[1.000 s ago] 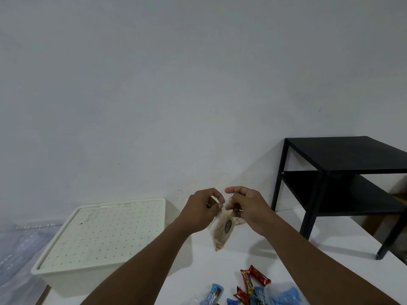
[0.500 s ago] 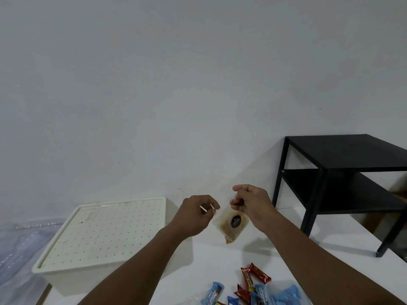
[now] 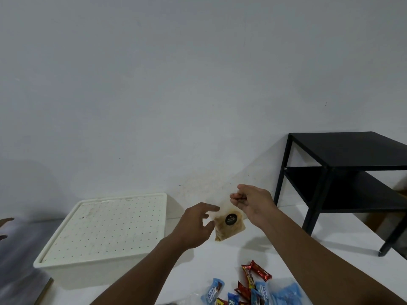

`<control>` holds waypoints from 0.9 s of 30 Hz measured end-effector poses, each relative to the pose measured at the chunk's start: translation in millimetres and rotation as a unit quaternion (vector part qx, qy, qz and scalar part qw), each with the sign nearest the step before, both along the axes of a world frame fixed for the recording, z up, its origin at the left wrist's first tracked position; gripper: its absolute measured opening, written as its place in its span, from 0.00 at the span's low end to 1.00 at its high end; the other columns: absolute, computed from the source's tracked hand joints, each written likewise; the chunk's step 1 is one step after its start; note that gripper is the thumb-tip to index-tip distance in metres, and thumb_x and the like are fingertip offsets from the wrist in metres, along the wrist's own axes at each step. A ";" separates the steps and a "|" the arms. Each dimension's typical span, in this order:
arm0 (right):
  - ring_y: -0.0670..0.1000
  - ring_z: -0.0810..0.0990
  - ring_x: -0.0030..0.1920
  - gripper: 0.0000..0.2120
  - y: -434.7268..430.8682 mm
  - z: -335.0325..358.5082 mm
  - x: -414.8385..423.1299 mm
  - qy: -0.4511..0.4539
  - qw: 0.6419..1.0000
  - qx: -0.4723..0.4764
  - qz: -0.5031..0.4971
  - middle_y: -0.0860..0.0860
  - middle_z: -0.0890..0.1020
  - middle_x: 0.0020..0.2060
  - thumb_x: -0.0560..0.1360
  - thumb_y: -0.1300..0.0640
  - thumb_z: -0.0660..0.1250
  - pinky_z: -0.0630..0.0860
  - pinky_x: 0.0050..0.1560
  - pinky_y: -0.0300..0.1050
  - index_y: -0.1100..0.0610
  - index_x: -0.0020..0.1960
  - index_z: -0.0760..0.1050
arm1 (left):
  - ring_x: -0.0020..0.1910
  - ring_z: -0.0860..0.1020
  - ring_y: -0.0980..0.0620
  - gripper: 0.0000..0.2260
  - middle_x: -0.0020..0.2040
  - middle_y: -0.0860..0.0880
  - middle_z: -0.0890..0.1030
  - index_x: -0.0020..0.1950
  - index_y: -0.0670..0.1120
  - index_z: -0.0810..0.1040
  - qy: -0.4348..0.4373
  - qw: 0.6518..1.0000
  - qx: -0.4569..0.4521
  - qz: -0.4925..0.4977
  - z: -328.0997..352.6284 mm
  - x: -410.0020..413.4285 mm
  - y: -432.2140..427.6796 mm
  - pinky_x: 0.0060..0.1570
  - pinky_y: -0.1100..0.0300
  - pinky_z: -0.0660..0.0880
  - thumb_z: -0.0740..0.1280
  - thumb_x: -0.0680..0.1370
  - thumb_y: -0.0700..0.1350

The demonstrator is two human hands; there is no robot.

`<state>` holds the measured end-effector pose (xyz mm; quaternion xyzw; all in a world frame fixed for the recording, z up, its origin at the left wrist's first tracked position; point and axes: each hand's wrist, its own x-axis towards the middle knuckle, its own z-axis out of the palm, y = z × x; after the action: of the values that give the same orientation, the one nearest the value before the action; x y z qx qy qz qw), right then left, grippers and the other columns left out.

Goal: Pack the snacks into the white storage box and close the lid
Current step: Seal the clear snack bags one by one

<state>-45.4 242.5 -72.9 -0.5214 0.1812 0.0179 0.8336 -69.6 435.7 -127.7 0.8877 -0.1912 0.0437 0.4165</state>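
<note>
The white storage box point(image 3: 92, 268) stands at the left of the white table, its perforated lid point(image 3: 110, 225) on. My right hand point(image 3: 253, 202) pinches the top of a clear snack pouch point(image 3: 229, 225) of brownish food with a round black label; the pouch hangs above the table right of the box. My left hand point(image 3: 195, 225) is just left of the pouch, fingers spread and holding nothing. Red and blue wrapped snack bars point(image 3: 248, 285) lie in a pile at the near table edge.
A black two-tier side table point(image 3: 343, 172) stands at the right against the grey wall. A grey cloth or plastic sheet point(image 3: 15, 249) lies left of the box. Another person's fingertips point(image 3: 5, 227) show at the far left edge.
My left hand let go of the pouch top and opened, dropping slightly. My right hand carried the pouch a little to the right, so it now hangs from that hand alone.
</note>
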 end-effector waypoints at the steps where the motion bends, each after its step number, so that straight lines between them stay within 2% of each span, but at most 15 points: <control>1: 0.59 0.82 0.44 0.06 -0.4 -1.5 0.3 0.001 1.000 -0.005 0.008 0.61 0.79 0.36 0.77 0.68 0.67 0.83 0.49 0.51 0.69 0.53 0.76 | 0.58 0.79 0.57 0.14 0.61 0.57 0.80 0.62 0.51 0.79 0.006 1.000 -0.014 0.010 -2.8 3.2 0.0 0.56 0.67 0.77 0.69 0.78 0.40; 4: 0.56 0.82 0.43 0.09 -4.2 -9.8 2.7 -0.010 0.997 -0.073 0.030 0.58 0.80 0.39 0.77 0.66 0.65 0.81 0.45 0.49 0.60 0.56 0.75 | 0.56 0.81 0.57 0.13 0.57 0.54 0.82 0.60 0.48 0.81 0.016 0.997 -0.065 0.042 -5.8 12.0 -1.1 0.54 0.66 0.79 0.68 0.78 0.36; 7: 0.52 0.77 0.40 0.11 -13.9 -23.8 3.7 -0.036 0.976 -0.215 0.030 0.55 0.77 0.42 0.75 0.63 0.66 0.76 0.38 0.45 0.56 0.56 0.71 | 0.45 0.84 0.58 0.11 0.54 0.55 0.82 0.56 0.50 0.81 0.059 0.993 -0.088 0.061 -7.3 19.1 0.7 0.43 0.69 0.78 0.69 0.77 0.37; 9: 0.52 0.76 0.43 0.08 -21.3 -38.1 2.1 -0.050 0.961 -0.259 0.084 0.54 0.78 0.43 0.74 0.64 0.65 0.73 0.42 0.45 0.54 0.50 0.73 | 0.40 0.85 0.57 0.11 0.52 0.53 0.82 0.51 0.52 0.82 0.084 0.989 -0.100 0.069 -11.7 24.6 3.3 0.43 0.67 0.79 0.71 0.76 0.36; 11: 0.53 0.76 0.49 0.09 -25.4 -54.5 1.2 -0.034 0.951 -0.266 0.154 0.53 0.79 0.48 0.73 0.65 0.65 0.72 0.50 0.49 0.50 0.44 0.76 | 0.40 0.85 0.55 0.11 0.51 0.52 0.83 0.49 0.53 0.82 0.108 0.986 -0.109 0.071 -17.7 30.1 4.4 0.48 0.60 0.82 0.72 0.75 0.37; 14: 0.56 0.76 0.57 0.11 -23.0 -75.0 5.0 -0.015 0.943 -0.246 0.223 0.52 0.79 0.56 0.71 0.64 0.66 0.73 0.59 0.56 0.49 0.46 0.81 | 0.41 0.86 0.55 0.11 0.51 0.52 0.83 0.48 0.53 0.83 0.133 0.982 -0.111 0.072 -29.8 41.1 3.1 0.51 0.53 0.83 0.74 0.73 0.37; 16: 0.57 0.78 0.60 0.13 -19.2 -87.2 13.3 -0.011 0.944 -0.236 0.230 0.53 0.80 0.58 0.73 0.65 0.65 0.76 0.61 0.59 0.50 0.49 0.82 | 0.41 0.86 0.55 0.12 0.51 0.52 0.83 0.48 0.53 0.83 0.141 0.982 -0.106 0.074 -38.9 50.5 -0.1 0.51 0.55 0.83 0.75 0.72 0.36; 19: 0.57 0.80 0.57 0.13 -17.3 -104.4 31.7 -0.010 0.931 -0.296 0.214 0.50 0.81 0.55 0.74 0.66 0.66 0.80 0.57 0.55 0.50 0.51 0.83 | 0.40 0.85 0.57 0.13 0.51 0.53 0.83 0.52 0.53 0.83 0.147 0.982 -0.087 0.082 -56.0 68.5 -5.0 0.48 0.61 0.81 0.75 0.72 0.37; 24: 0.47 0.79 0.55 0.14 -20.1 -140.9 74.4 0.011 0.911 -0.343 0.230 0.44 0.80 0.52 0.73 0.65 0.67 0.78 0.62 0.50 0.48 0.50 0.83 | 0.42 0.85 0.57 0.14 0.54 0.53 0.83 0.57 0.50 0.83 0.184 0.974 -0.070 0.110 -93.4 105.2 -12.6 0.44 0.69 0.79 0.74 0.73 0.37; 27: 0.47 0.79 0.54 0.14 -21.2 -160.6 105.0 0.018 0.905 -0.351 0.239 0.44 0.80 0.52 0.73 0.66 0.65 0.77 0.59 0.44 0.50 0.52 0.82 | 0.42 0.84 0.58 0.15 0.55 0.53 0.82 0.59 0.49 0.82 0.197 0.972 -0.050 0.116 -112.1 129.9 -17.8 0.40 0.75 0.75 0.73 0.74 0.38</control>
<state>59.6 221.3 -233.5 -0.8077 0.0606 0.1609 0.5639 60.3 417.9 -239.9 0.8729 0.0014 -0.0748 0.4821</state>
